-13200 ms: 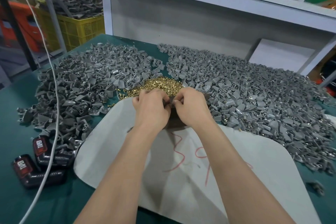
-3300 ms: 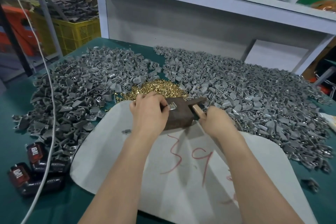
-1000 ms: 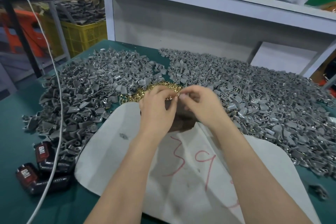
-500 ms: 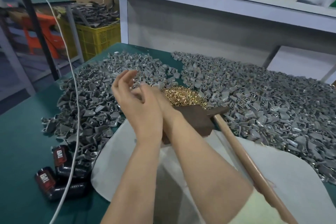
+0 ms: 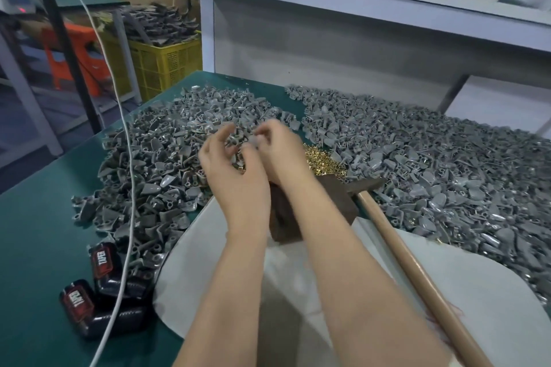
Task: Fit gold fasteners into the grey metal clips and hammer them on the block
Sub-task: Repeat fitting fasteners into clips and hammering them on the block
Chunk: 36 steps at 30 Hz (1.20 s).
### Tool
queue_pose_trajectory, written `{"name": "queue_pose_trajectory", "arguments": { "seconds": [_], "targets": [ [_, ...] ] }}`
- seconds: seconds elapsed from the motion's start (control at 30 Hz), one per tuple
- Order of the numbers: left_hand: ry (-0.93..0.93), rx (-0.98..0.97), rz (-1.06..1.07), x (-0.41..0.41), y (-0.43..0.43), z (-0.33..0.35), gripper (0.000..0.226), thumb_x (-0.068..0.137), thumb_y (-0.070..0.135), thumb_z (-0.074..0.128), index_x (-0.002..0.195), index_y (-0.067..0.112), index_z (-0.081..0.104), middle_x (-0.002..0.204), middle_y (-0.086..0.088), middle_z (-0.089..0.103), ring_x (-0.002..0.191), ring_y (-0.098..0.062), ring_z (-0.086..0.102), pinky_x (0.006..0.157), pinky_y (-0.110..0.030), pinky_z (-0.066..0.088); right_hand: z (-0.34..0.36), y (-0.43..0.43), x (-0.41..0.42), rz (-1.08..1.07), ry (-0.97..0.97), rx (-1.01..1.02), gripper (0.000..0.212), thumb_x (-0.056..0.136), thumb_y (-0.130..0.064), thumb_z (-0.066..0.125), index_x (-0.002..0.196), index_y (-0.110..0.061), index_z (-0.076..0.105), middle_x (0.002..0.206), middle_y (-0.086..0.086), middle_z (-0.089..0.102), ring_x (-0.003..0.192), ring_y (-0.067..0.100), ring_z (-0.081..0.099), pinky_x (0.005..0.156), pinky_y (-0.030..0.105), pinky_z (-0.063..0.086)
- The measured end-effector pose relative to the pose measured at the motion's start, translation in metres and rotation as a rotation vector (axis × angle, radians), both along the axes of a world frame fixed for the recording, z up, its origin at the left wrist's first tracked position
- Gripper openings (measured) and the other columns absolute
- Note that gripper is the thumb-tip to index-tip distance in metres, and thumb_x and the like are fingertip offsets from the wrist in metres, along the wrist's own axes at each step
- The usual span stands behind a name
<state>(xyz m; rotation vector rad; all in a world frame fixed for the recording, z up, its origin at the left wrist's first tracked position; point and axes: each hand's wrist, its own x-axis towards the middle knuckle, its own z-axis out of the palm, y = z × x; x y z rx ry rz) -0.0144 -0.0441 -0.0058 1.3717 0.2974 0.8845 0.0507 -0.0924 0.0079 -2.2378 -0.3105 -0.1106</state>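
Grey metal clips (image 5: 447, 170) lie in two heaps across the far half of the surface (image 5: 35, 232), gold fasteners (image 5: 323, 159) between them. My left grip (image 5: 235, 176) hangs released over the left heap; my right grip (image 5: 280, 155) is curled beside it, and I cannot tell what it holds. Hammer (image 5: 408, 262) rests against the block (image 5: 343, 199), handle toward the near right corner.

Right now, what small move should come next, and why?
Probably pinch one clip from the pile and carry it to the fasteners. The left hand and right hand hover over the pile, the hammer lies unheld on the block; blur hides whether the right one holds a clip.
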Motion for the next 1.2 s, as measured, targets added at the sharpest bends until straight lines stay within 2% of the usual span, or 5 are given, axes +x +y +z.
{"name": "queue_pose_trajectory", "arguments": {
  "seconds": [0.37,0.67,0.8,1.03,1.2],
  "targets": [
    [0.193,0.364,-0.328,0.006,-0.018,-0.023,0.013,0.089,0.016,0.064,0.090,0.023,0.053,0.080,0.015,0.061,0.077,0.001,0.059,0.068,-0.010,0.045,-0.005,-0.089,-0.037,0.104,-0.079,0.059,0.017,0.087,-0.004,0.060,0.094,-0.020,0.064,0.089,-0.015,0.064,0.085,0.001,0.061,0.077,0.015,0.050],
    [0.262,0.439,-0.275,0.008,-0.019,-0.022,0.007,0.086,0.018,0.063,0.089,0.024,0.062,0.081,0.017,0.063,0.079,0.003,0.059,0.067,-0.002,0.040,-0.009,-0.096,-0.031,0.131,-0.054,0.149,0.030,0.085,0.007,0.053,0.090,-0.013,0.075,0.091,-0.007,0.070,0.096,0.009,0.064,0.094,0.031,0.049],
    [0.264,0.449,-0.315,0.008,-0.024,-0.024,0.007,0.088,0.009,0.061,0.091,0.015,0.062,0.095,0.000,0.069,0.095,-0.013,0.064,0.090,-0.025,0.049,-0.014,-0.099,-0.025,0.002,-0.021,0.255,0.030,0.090,0.005,0.047,0.096,-0.014,0.069,0.093,-0.003,0.068,0.093,0.012,0.064,0.094,0.034,0.050],
    [0.233,0.397,-0.235,0.004,-0.029,-0.024,0.027,0.090,0.013,0.062,0.076,0.034,0.052,0.085,0.018,0.061,0.086,-0.001,0.060,0.067,0.000,0.039,-0.022,-0.097,-0.017,-0.254,-0.055,-0.235,0.021,0.092,-0.018,0.052,0.103,-0.019,0.070,0.108,0.003,0.069,0.104,0.023,0.060,0.092,0.030,0.046],
    [0.228,0.411,-0.148,0.007,-0.031,-0.028,0.005,0.091,0.015,0.059,0.092,0.020,0.058,0.099,0.001,0.065,0.091,-0.010,0.060,0.077,-0.015,0.040,-0.012,-0.067,0.013,-0.109,0.186,-0.541,0.037,0.094,-0.042,0.044,0.112,-0.017,0.065,0.115,0.009,0.064,0.107,0.032,0.057,0.098,0.049,0.042]
  ]
}}
